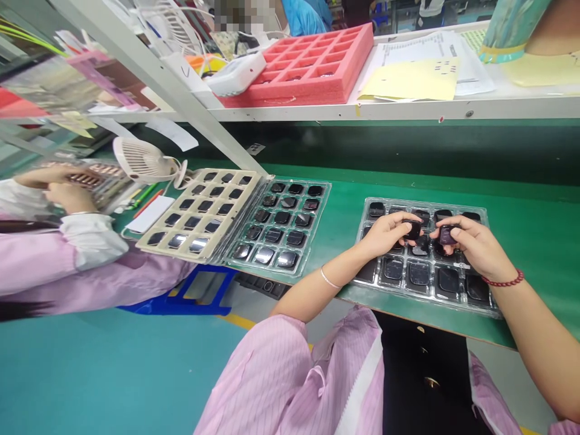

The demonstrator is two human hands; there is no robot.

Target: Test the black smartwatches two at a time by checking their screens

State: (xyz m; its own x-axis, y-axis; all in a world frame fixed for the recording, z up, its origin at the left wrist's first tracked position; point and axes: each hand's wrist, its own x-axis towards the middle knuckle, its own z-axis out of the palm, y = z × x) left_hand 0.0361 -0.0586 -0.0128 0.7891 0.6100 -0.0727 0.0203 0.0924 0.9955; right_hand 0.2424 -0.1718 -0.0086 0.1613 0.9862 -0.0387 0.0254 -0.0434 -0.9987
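My left hand [388, 233] is closed on a small black square part [413, 230], held just above a clear plastic tray [483, 211] with several black parts in its pockets. My right hand [471, 244] pinches a second small dark part [446, 235] over the same tray. The two hands are close together, almost touching, above the tray's middle rows. The tray lies on the green bench [534, 235] in front of me.
To the left lie another clear tray [324, 199] of black parts and a beige tray [156, 249]. A co-worker in pink sleeves [67, 266] works at far left, near a small white fan [140, 160]. A red foam tray [317, 60] and papers [417, 78] sit on the shelf above.
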